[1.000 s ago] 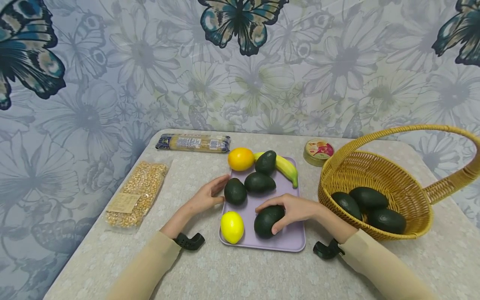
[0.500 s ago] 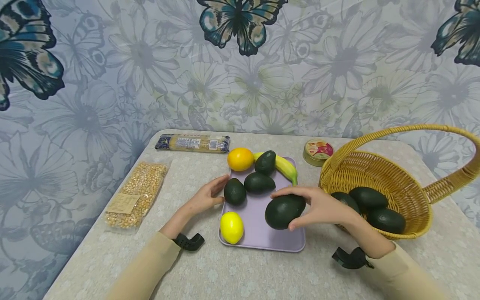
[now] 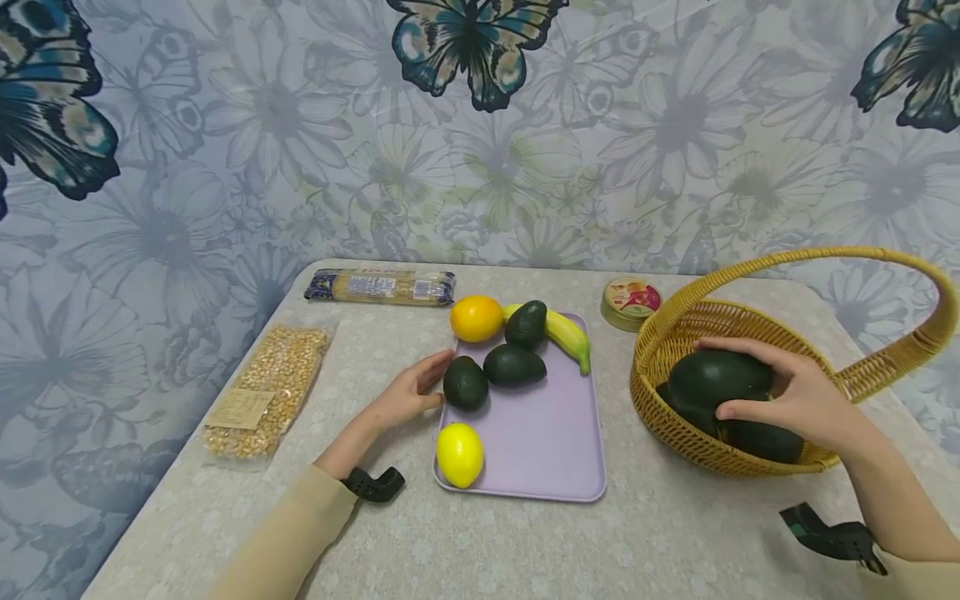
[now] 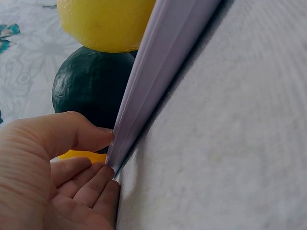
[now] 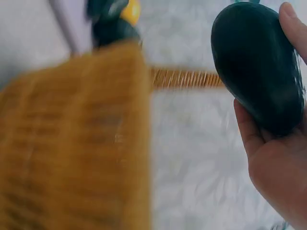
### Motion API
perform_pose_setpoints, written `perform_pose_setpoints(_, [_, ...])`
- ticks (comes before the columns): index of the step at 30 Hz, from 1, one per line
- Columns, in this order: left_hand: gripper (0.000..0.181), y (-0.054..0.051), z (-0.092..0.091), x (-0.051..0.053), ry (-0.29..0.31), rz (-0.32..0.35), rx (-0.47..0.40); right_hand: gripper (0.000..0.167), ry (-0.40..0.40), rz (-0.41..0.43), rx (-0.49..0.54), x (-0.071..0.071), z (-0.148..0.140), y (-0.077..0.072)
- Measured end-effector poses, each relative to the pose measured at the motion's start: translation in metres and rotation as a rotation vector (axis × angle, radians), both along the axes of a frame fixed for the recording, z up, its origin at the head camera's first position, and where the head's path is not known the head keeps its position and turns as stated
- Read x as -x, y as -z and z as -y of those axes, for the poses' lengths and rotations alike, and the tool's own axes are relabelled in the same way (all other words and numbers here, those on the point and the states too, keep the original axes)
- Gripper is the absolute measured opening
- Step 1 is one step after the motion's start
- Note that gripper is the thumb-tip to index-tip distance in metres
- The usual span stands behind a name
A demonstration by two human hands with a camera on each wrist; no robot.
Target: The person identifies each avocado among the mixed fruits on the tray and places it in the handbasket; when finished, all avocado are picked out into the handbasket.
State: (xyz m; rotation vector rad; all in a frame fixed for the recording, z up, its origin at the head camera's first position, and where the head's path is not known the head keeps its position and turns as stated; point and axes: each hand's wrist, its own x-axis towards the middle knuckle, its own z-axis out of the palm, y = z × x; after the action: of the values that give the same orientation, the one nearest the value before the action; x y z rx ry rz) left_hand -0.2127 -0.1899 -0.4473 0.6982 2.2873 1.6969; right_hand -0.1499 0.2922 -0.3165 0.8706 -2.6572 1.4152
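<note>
My right hand [image 3: 810, 404] grips a dark green avocado [image 3: 718, 379] over the wicker basket [image 3: 678, 446], above other avocados [image 3: 765, 440] lying inside. The right wrist view shows that avocado [image 5: 259, 62] between thumb and fingers, beside the blurred basket wall [image 5: 76, 143]. At the left edge of the lilac tray [image 3: 547, 442], my left hand [image 3: 401, 400] rests with relaxed fingers, its thumb touching the rim [image 4: 144, 86] in the left wrist view. Nearest to it on the tray is an avocado [image 3: 465, 384]; two more [image 3: 514, 366] lie behind, and a lemon [image 3: 460, 455] in front.
An orange [image 3: 476, 318] and a banana [image 3: 567, 337] lie at the tray's far end. Behind stand a noodle packet [image 3: 382, 287] and a round tin [image 3: 631, 302]. A bag of corn kernels [image 3: 281, 375] lies at the left. The basket's handle [image 3: 817, 252] arches up at the right.
My right hand has lifted an avocado off the tray's front right and carried it rightwards over the basket. The left hand has stayed at the tray's left edge.
</note>
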Motion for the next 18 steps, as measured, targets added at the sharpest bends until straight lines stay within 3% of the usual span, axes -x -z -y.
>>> perform_pose_setpoints(3, [0.071, 0.0, 0.0, -0.001, -0.013, -0.002, 0.005, 0.069, 0.139, 0.018, -0.119, -0.004, -0.019, 0.008])
perform_pose_setpoints(7, [0.07, 0.0, 0.0, 0.0, -0.022, -0.001, 0.016, 0.069, 0.246, 0.041, -0.26, -0.008, -0.038, 0.019])
perform_pose_setpoints(12, [0.07, 0.001, 0.001, 0.0, -0.013, 0.003, 0.002, 0.07, 0.284, 0.063, -0.338, -0.012, -0.048, 0.032])
perform_pose_setpoints(18, [0.071, 0.002, 0.0, 0.001, -0.009, 0.0, -0.001, 0.067, 0.255, 0.099, -0.35, -0.014, -0.044, 0.041])
